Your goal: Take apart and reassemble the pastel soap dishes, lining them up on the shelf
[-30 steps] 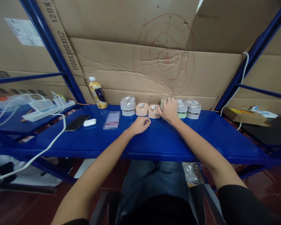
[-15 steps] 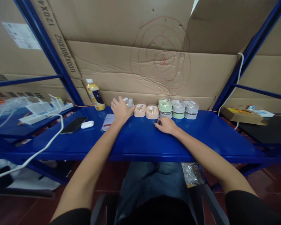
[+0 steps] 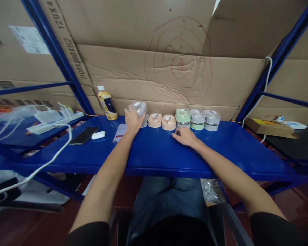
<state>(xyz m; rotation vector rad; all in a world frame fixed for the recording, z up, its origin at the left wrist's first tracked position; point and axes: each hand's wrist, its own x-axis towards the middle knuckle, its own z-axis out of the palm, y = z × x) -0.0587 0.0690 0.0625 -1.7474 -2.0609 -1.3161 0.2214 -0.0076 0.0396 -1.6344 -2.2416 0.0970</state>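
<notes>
My left hand (image 3: 133, 119) is wrapped around a grey box with a clear lid (image 3: 140, 107), tilted and raised over another grey box (image 3: 145, 122) that is partly hidden. Just right of it, two peach boxes (image 3: 155, 120) with clear lids sit side by side. My right hand (image 3: 185, 136) rests on the table with its fingers curled and nothing visible in them. Right behind it stands a stack with a green box (image 3: 182, 115) on top of a grey one. Farther right are two more stacks, one grey over green (image 3: 197, 125), the other all grey (image 3: 212, 118).
On the blue table (image 3: 154, 153) lie a phone (image 3: 84, 135), a white earbud case (image 3: 98, 135) and a printed card (image 3: 119, 132). A yellow bottle (image 3: 108, 105) stands at the back left by the cardboard wall (image 3: 113, 68). A white cable (image 3: 53, 158) crosses the left side.
My left hand has closed round the upper grey box and lifted and tilted it off the one beneath. My right hand stays in place on the table.
</notes>
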